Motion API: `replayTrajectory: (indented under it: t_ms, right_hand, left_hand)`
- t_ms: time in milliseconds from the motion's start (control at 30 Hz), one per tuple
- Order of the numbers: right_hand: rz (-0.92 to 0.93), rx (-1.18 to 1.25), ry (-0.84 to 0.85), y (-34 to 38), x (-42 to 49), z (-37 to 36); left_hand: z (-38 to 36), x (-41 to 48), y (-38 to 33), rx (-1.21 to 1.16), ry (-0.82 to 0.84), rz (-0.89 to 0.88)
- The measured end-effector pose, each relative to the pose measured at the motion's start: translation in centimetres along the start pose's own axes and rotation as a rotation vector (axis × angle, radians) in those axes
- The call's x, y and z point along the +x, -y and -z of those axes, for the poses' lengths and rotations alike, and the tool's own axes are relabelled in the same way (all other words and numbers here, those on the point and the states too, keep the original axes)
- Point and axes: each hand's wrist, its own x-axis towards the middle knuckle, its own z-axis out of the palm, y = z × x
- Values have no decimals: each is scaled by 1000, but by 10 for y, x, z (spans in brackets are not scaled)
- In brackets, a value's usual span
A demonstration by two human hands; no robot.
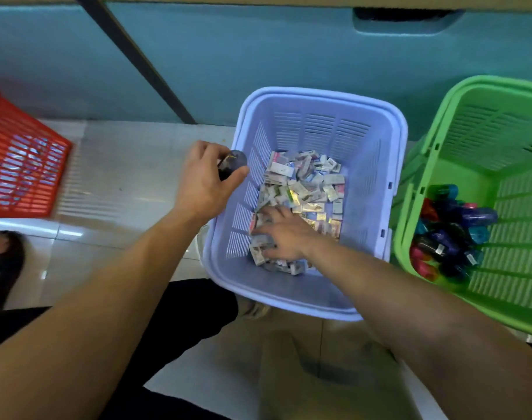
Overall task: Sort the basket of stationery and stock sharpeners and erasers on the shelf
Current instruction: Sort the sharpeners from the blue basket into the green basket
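Note:
A lavender basket (376, 183) stands on the floor in the middle, its bottom covered with several small boxed erasers (304, 183). My right hand (281, 231) reaches down into it, fingers spread over the erasers at the near left corner. My left hand (207, 177) hovers just outside the basket's left rim and grips a dark purple sharpener (235, 162). A green basket (476, 122) to the right holds several coloured sharpeners (449, 234) in its near left corner.
A red basket (19, 165) with small packets inside sits at the far left on the white tiled floor (131, 183). A teal wall (258, 56) with a dark diagonal strip runs behind. A sandalled foot (1, 262) shows at left; my knees lie below.

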Motion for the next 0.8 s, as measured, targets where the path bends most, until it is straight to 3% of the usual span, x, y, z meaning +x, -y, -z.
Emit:
replayTrajectory:
  t_ms: [200, 333, 667, 733, 800]
  right_hand:
    - [267, -430, -52, -5, 11, -26]
    - [323, -534, 33, -10, 8, -35]
    - [49, -705, 412, -17, -38, 2]
    - [-10, -660, 367, -17, -40, 9]
    - [65, -528, 126, -6, -33, 9]
  left_hand:
    - [-37, -9, 7, -158, 26, 17]
    - [-45, -7, 8, -146, 82, -4]
    - [-44, -4, 7, -147, 111, 25]
    - [-44, -3, 6, -150, 125, 18]
    - [-44, 0, 7, -160, 129, 14]
